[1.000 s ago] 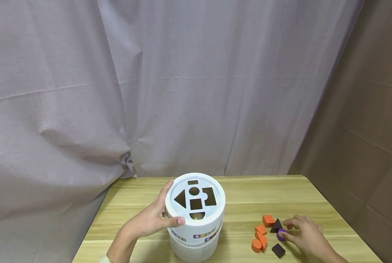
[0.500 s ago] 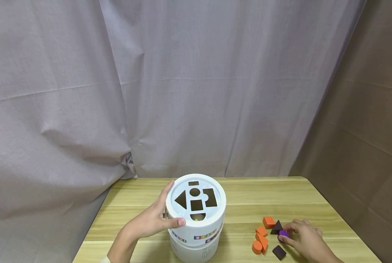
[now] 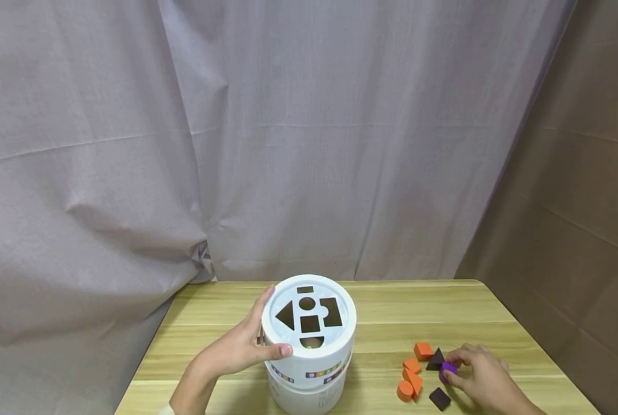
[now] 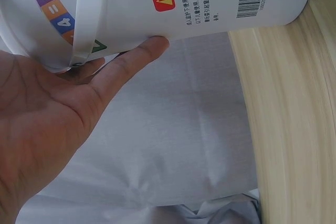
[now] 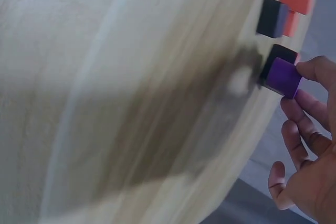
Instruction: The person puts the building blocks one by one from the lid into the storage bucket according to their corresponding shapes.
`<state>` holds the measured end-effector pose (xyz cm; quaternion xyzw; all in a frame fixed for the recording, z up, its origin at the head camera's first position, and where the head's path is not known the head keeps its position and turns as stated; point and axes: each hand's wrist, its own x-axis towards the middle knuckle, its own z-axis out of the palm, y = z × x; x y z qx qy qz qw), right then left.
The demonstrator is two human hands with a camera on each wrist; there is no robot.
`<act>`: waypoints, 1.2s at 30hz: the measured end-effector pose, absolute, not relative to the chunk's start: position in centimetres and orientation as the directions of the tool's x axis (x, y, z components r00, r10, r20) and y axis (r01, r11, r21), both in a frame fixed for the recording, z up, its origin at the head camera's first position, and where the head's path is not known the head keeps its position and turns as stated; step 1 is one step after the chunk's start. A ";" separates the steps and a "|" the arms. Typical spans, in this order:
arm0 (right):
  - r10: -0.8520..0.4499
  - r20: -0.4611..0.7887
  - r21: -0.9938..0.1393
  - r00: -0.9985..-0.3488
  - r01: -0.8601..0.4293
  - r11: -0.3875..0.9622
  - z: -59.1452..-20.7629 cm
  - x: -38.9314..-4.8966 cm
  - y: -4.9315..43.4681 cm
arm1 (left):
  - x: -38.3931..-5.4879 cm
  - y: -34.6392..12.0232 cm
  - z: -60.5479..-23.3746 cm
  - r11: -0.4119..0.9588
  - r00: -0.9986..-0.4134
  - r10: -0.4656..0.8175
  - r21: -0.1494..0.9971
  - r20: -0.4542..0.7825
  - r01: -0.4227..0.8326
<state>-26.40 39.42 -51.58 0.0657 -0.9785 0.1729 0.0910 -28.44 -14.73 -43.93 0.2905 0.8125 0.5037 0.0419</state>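
Observation:
A white shape-sorter bucket (image 3: 309, 369) stands upright, its lid (image 3: 344, 340) cut with several shaped holes. My left hand (image 3: 236, 349) lies against its left side, thumb along the front below the rim and fingers at the back. In the left wrist view, an outstretched finger (image 4: 131, 59) touches the bucket wall near a loose white handle strap (image 4: 89, 19). At the right, my right hand (image 3: 482, 374) pinches a purple cylinder block (image 5: 283, 77) between thumb and fingers, low over the table. Beside it are a dark triangular block (image 3: 436, 361) and a dark square block (image 3: 440, 398).
Left of the dark blocks lie several orange blocks: a square one (image 3: 423, 351), a smaller one (image 3: 411, 365), a triangle (image 3: 413, 381) and a cylinder (image 3: 405, 391). Grey curtains (image 3: 298, 144) hang behind and beside the wooden table (image 3: 391, 300).
My right thumb and fingers have come together on the purple cylinder block, which has shifted slightly to the right. The left hand and bucket stay put.

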 end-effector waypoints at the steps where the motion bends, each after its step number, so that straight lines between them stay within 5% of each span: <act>1: -0.106 0.228 -0.317 -0.968 -0.177 0.932 -51.4 -26.3 39.3 | -28.4 -14.8 -44.0 0.324 -0.829 0.512 0.844 0.223 0.427; 10: -0.256 0.588 -0.176 -0.768 -0.430 0.885 -50.1 -27.1 38.3 | -28.6 -14.9 -43.8 0.325 -0.828 0.510 0.839 0.233 0.436; 36: -0.381 0.706 -0.237 -0.597 -0.705 0.668 -40.9 -25.0 29.8 | -28.4 -14.7 -43.7 0.328 -0.827 0.517 0.841 0.221 0.430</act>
